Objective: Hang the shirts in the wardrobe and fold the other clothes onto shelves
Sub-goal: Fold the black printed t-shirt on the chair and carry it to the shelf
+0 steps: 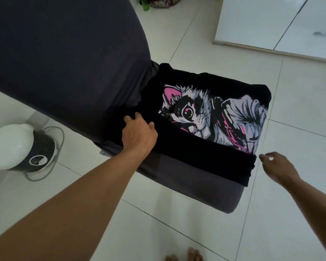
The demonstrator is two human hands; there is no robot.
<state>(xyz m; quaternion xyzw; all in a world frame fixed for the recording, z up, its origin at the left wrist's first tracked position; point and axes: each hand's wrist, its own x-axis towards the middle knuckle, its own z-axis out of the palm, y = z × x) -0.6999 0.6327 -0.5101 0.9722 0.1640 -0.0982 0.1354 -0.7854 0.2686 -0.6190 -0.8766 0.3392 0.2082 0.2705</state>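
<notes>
Black cat-print shirt [205,117] is laid folded on the bed [64,63] corner, frame centre. Left grip [139,133] is rested on its left edge, fingers spread; right grip [277,166] is held slack and empty, lower right.

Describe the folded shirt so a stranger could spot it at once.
Find the dark grey bed filling the upper left. On its near corner lies the folded black shirt, by the left hand. Its pink-and-grey cat print sets it apart from the plain bed.

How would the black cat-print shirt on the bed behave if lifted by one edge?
Probably floppy: the black shirt drapes over the bed corner. Its folded hem would likely fall open. Likely light, being thin cloth.
</notes>
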